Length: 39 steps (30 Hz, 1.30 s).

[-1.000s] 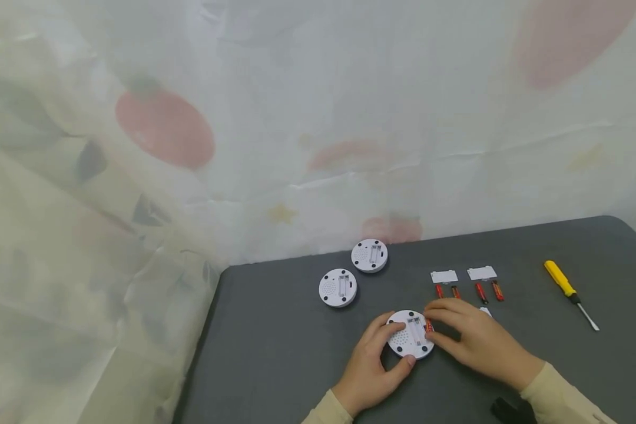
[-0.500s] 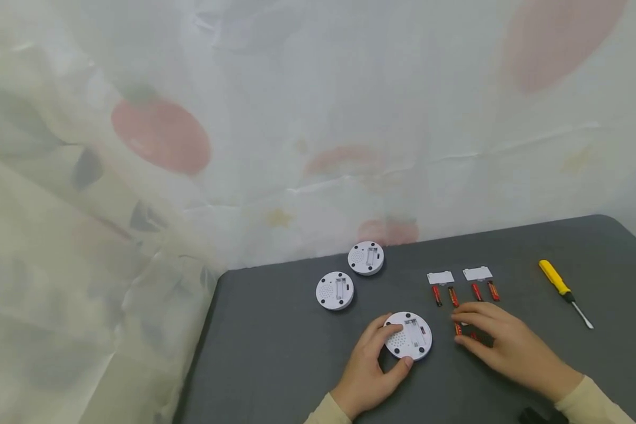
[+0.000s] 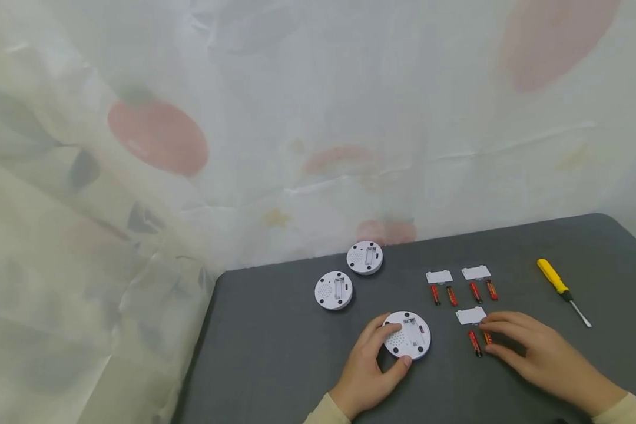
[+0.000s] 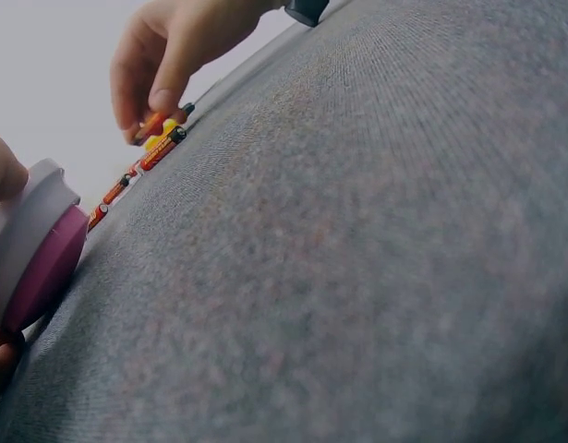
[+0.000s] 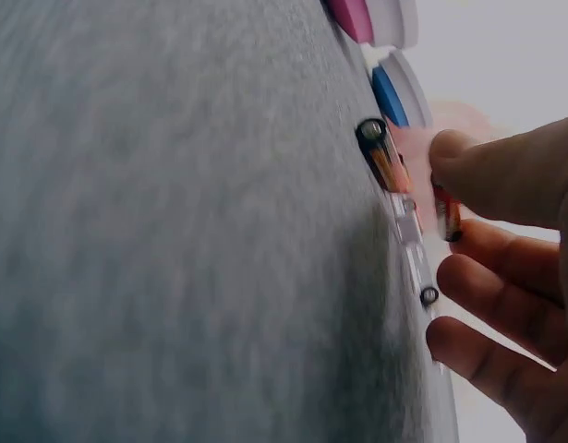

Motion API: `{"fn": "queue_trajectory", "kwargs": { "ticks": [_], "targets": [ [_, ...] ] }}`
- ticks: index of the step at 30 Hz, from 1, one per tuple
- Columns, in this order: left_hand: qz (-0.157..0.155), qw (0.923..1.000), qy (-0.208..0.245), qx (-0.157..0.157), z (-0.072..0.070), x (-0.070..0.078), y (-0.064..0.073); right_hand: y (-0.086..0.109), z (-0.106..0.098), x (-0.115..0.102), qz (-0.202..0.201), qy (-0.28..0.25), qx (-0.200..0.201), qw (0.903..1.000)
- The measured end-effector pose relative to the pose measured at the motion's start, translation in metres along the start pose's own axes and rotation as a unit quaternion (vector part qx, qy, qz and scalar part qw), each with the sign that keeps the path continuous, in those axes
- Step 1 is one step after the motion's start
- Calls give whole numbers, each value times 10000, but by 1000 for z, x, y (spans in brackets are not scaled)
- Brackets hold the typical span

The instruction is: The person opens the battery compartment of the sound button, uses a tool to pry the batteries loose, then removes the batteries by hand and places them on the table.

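Note:
My left hand (image 3: pixel 368 368) grips a round white device (image 3: pixel 416 335) by its rim, thumb at the near side. The device lies face down, its open battery compartment, speaker holes and black feet showing; a pink part (image 4: pixel 48 268) shows beneath in the left wrist view. Between thumb and forefinger, my right hand (image 3: pixel 540 353) pinches a red AAA-like battery (image 5: pixel 447 210), low over the table. Just left of it lies another red battery (image 3: pixel 474 343), below a white battery cover (image 3: pixel 471 315). The right wrist view shows the other right fingers loosely bent.
Two similar round devices, one nearer (image 3: pixel 334 290) and one farther (image 3: pixel 364 258), stand at the back. Two more covers (image 3: pixel 439 277) lie with red battery pairs (image 3: pixel 451 295). A yellow-handled screwdriver (image 3: pixel 553 275) lies at the right. Patterned sheeting (image 3: pixel 297 118) hangs behind the grey table (image 3: pixel 265 341).
My right hand has carried the battery from beside the device rightward, past the lying battery, to its right side. My left hand keeps holding the device. The head view has shifted slightly.

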State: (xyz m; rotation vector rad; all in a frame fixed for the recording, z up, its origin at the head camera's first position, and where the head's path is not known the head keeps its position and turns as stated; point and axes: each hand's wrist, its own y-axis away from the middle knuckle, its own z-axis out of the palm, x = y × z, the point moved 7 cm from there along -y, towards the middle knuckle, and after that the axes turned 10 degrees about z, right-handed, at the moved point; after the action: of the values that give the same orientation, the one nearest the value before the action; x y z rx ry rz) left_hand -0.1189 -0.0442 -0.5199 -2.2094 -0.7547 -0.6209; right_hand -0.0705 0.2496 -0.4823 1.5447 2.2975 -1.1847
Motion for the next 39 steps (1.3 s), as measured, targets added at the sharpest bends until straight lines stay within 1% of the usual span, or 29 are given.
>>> {"fn": "queue_trajectory", "kwargs": {
  "ticks": [7, 14, 16, 19, 21, 25, 26, 28, 31, 34, 39],
  "targets": [
    [44, 10000, 21, 14, -1, 1, -1, 9, -2, 7, -94, 29, -30, 9999],
    [195, 9998, -36, 94, -3, 2, -3, 6, 1, 8, -55, 246, -166, 9995],
    [173, 9998, -1, 111, -3, 1, -2, 6, 2, 9, -54, 273, -209, 9994],
    [191, 9997, -35, 122, -2, 1, -1, 6, 3, 10, -138, 230, -195, 9995],
    [140, 9999, 50, 87, -1, 0, -1, 6, 4, 11, -179, 161, -170, 9996],
    [140, 9999, 69, 74, 0, 1, -2, 5, 1, 11, -206, 0, -122, 9997],
    [97, 9999, 117, 69, 0, 1, -2, 4, 1, 9, -205, -48, -87, 9997],
    [140, 9998, 51, 103, 0, 2, -2, 1, -1, 3, -144, -137, -24, 9998],
    [120, 9999, 53, 106, -1, 1, -1, -5, 2, -11, 19, -221, 87, 9997],
    [69, 9999, 122, 54, -1, 0, -1, -11, 13, -27, 215, -219, 77, 9995],
    [168, 9998, 145, 3, 0, 2, -3, -18, 34, -49, 298, 0, -60, 9995]
  ]
}}
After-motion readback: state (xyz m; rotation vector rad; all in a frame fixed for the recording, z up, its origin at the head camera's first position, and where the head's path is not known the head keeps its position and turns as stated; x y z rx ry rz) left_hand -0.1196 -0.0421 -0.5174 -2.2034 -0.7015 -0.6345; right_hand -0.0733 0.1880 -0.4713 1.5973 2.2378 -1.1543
